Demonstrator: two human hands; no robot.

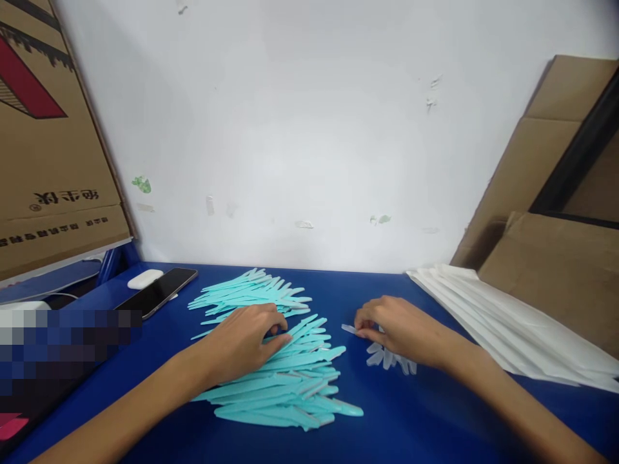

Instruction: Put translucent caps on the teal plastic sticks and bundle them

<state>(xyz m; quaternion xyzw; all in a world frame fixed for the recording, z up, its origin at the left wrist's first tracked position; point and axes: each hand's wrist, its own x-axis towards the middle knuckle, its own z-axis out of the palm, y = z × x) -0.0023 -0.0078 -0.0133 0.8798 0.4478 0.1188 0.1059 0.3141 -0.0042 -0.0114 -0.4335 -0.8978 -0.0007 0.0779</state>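
Note:
Many slim turquoise eyebrow razors [285, 412] lie on the blue table in a loose front pile, their blade ends pointing right. Behind it is a second batch of turquoise razors [242, 287], some with pale caps over the tips. My left hand [254, 335] is over the front pile, thumb and forefinger closed around the handle of a razor [305, 327]. To the right, my right hand [387, 325] pinches a small clear plastic blade cap [350, 330]. More clear caps [389, 361] lie in a small heap under that hand, partly hidden by it.
A phone [159, 290] and a white earbud case [145, 278] lie at the back left, near a cardboard box [53, 148]. White sheets or bags [503, 328] are stacked at the right beside brown cardboard [556, 277]. A white wall [309, 142] borders the table's far edge.

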